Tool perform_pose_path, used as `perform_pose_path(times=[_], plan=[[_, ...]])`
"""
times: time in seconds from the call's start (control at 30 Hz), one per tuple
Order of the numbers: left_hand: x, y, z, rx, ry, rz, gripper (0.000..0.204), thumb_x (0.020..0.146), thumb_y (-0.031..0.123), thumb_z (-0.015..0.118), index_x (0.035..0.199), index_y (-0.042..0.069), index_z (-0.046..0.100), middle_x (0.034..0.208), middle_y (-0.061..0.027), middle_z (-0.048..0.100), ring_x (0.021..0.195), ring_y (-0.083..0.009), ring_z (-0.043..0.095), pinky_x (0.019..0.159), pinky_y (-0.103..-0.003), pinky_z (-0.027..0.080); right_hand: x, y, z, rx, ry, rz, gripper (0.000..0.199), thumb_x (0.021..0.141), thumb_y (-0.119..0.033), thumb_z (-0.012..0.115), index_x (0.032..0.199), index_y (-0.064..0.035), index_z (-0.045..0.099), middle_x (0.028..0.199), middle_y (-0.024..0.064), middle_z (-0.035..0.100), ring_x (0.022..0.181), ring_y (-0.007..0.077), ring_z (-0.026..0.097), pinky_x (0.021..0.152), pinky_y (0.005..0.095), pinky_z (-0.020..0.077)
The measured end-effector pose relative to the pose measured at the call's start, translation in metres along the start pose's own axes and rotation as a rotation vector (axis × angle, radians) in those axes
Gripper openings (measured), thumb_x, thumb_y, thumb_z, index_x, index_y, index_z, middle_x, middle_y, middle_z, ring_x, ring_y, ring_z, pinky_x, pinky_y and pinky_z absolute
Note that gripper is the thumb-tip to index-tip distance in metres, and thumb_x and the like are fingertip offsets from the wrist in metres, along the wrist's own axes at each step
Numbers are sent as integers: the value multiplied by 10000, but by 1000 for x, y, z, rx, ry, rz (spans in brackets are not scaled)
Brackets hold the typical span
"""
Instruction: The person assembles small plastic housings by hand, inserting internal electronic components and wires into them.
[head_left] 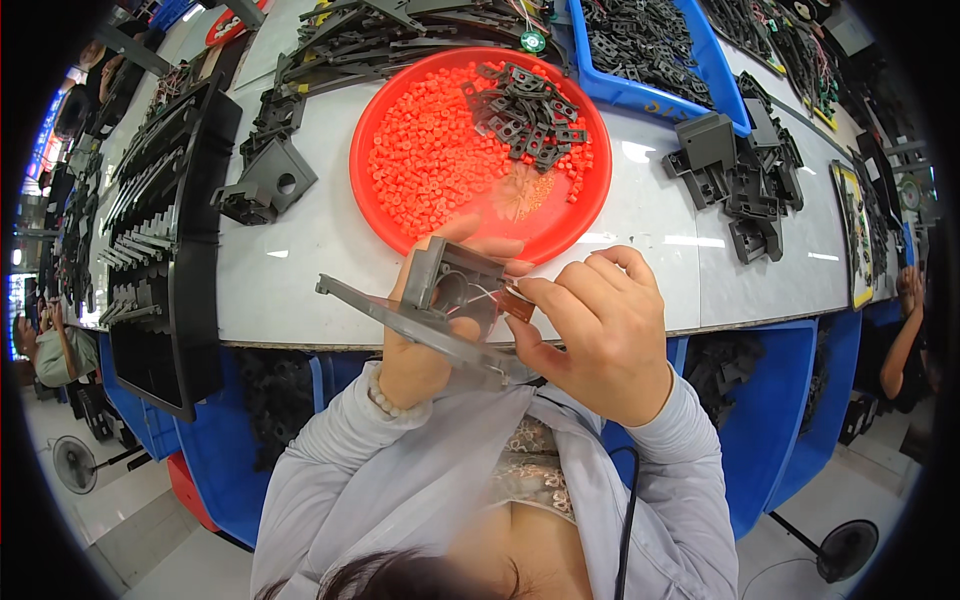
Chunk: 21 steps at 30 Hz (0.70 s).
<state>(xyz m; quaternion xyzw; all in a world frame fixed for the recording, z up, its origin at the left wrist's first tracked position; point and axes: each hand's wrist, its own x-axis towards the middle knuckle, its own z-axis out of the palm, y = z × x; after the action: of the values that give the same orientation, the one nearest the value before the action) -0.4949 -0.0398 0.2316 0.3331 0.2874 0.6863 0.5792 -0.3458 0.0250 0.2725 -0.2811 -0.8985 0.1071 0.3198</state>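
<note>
- Head cam: left of worn fisheye pair, aimed down, upright.
- Close on left hand (412, 365) and right hand (605, 335), near centre; sleeves (325, 450) enter from 7 and 5 o'clock.
- Bench (285, 300) toward 12 o'clock, reaching farther off.

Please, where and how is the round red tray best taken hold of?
Probably the red tray is best gripped by its raised rim, from left and right together: bare tabletop lies on both sides, and loose red pieces inside ask for level holding.
</note>
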Motion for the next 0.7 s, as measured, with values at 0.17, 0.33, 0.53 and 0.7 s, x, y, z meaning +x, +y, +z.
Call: perform_pose_path(times=[0.17,0.33,0.53,0.7], plan=[[-1,-2,-3,33,-16,-20,787,777,304,715,1363,38,260,1251,-185,469,1135,-280,510,936,-412,440,2,5,-5,62,-100,-19,196,614,-95,697,784,-69,604,647,9,518,582,181,515,607,321,392],[1,-4,4,32,-9,-42,790,772,313,720,1356,32,267,1248,-187,475,1115,-273,518,916,-421,452,5,11,-11,93,-151,-4,154,620,-115,656,733,-50,575,662,45,517,626,212,535,596,345,403],[0,0,3,21,19,-61,818,756,342,731,1352,27,269,1245,-199,481,1122,-274,510,899,-430,468,10,9,-11,157,-193,20,138,623,-111,647,696,-47,549,661,62,522,633,241,546,590,377,422],[-1,1,4,52,28,-69,836,745,361,738,1352,28,268,1247,-202,477,1124,-275,511,910,-441,467,10,10,-11,159,-181,28,140,619,-117,646,673,-50,535,652,66,522,630,243,551,575,370,435]])
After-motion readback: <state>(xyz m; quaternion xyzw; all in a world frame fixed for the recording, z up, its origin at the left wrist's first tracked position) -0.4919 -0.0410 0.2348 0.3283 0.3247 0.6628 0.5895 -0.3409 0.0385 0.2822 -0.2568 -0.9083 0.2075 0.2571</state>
